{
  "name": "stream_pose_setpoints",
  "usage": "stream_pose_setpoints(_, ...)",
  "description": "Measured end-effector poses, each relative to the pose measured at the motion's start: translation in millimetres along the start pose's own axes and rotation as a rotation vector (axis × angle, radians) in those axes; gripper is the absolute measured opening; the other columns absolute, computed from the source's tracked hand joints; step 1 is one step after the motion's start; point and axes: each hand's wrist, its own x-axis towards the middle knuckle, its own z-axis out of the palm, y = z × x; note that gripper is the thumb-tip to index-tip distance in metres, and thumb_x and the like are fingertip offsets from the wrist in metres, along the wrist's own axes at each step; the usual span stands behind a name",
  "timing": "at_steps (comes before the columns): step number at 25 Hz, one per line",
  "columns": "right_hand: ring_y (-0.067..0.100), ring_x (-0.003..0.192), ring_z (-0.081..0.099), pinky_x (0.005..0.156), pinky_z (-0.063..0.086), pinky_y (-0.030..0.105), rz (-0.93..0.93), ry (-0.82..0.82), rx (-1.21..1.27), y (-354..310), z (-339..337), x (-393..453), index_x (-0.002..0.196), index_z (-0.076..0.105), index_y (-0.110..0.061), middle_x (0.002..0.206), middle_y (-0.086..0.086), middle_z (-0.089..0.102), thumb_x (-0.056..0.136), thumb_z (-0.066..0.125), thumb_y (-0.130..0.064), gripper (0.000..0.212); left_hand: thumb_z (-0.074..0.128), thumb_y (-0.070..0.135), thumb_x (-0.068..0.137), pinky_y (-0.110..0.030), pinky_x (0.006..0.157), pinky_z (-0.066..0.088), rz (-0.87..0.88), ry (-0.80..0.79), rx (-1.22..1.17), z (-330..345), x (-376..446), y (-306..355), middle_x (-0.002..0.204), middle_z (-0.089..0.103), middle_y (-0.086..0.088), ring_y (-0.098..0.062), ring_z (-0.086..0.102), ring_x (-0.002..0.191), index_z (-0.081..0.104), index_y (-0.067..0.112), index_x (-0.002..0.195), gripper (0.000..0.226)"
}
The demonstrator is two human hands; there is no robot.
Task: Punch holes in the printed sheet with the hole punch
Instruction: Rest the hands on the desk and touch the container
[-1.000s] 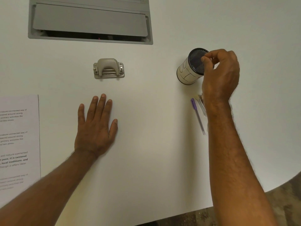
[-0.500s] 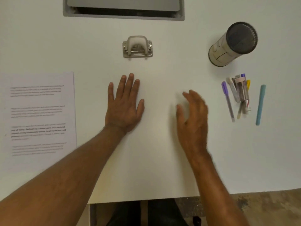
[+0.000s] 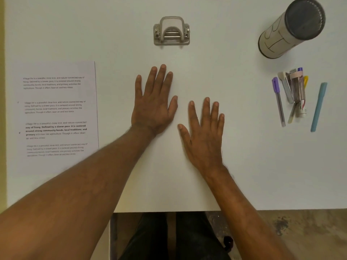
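A white table [image 3: 244, 166] fills the view, its near edge running across the bottom above a mottled brown floor [image 3: 300, 231] and the person's dark-clad legs. The one hole punch [image 3: 171, 31] sits at the far middle of the table, its long axis running left to right, its lever arching over the base and its paper slot side facing the person. The single printed sheet [image 3: 58, 117] lies flat at the left, long axis running away from the person, four blocks of text reading upright. Both hands rest palm down between them, touching neither: the left hand [image 3: 155, 107] with fingers straight and slightly spread, the right hand [image 3: 204, 136] just beside it and nearer the person, likewise flat. At the far right one cylindrical pen holder [image 3: 289, 29] stands, with a loose cluster of pens [image 3: 293, 94] below it, a purple-capped pen [image 3: 278, 100] and a teal pen [image 3: 318, 106] lying apart on either side.
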Motion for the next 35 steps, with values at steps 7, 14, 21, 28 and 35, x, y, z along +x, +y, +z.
stream_pose_setpoints(7, 0.036, 0.163, -0.001, 0.13, 0.008, 0.056, 0.218, 0.119, 0.182, 18, -6, 8, 0.166, 0.023, -0.026, 0.176, 0.012, 0.007, 0.104, 0.047, -0.062, 0.076, 0.025, 0.047, 0.107, -0.06, 0.129, 0.01, -0.001, 0.008, 0.002, 1, 0, -1, 0.176, 0.009, -0.007, -0.026, 0.007, 0.163, 0.014, 0.016, 0.166, 0.068)
stream_pose_setpoints(14, 0.03, 0.159, 0.021, 0.128, 0.015, 0.055, 0.177, 0.256, 0.403, 3, -5, 33, 0.137, 0.066, -0.035, 0.167, 0.005, 0.037, 0.097, 0.068, -0.053, 0.044, 0.026, 0.048, 0.107, -0.06, 0.128, 0.01, 0.001, 0.026, 0.012, 4, 0, -1, 0.176, 0.01, -0.007, -0.026, 0.008, 0.163, 0.015, 0.017, 0.166, 0.068)
stream_pose_setpoints(21, 0.019, 0.153, 0.03, 0.125, 0.024, 0.035, 0.238, 0.312, 0.573, 6, -3, 38, 0.1, 0.075, -0.026, 0.154, -0.004, 0.053, 0.098, 0.071, -0.029, 0.006, 0.024, 0.048, 0.107, -0.06, 0.129, 0.011, 0.006, 0.035, 0.003, 3, 0, -1, 0.175, 0.011, -0.007, -0.026, 0.009, 0.163, 0.015, 0.017, 0.166, 0.068)
stream_pose_setpoints(28, 0.016, 0.118, 0.047, 0.096, 0.042, 0.018, 0.275, 0.387, 0.528, 46, -19, 27, 0.1, 0.071, -0.022, 0.118, -0.004, 0.062, 0.099, 0.066, -0.017, 0.008, 0.028, 0.044, 0.107, -0.06, 0.129, 0.009, 0.007, 0.016, -0.017, -1, -1, 0, 0.176, 0.01, -0.006, -0.025, 0.008, 0.163, 0.015, 0.016, 0.166, 0.066)
stream_pose_setpoints(35, 0.011, 0.064, 0.061, 0.066, 0.056, 0.029, 0.497, 0.585, 1.104, 69, -86, 64, 0.095, 0.073, -0.013, 0.081, -0.005, 0.07, 0.096, 0.07, -0.009, 0.004, 0.029, 0.043, 0.107, -0.06, 0.129, 0.008, 0.006, -0.007, -0.027, -3, -1, 0, 0.176, 0.007, -0.005, -0.025, 0.006, 0.163, 0.013, 0.016, 0.166, 0.067)
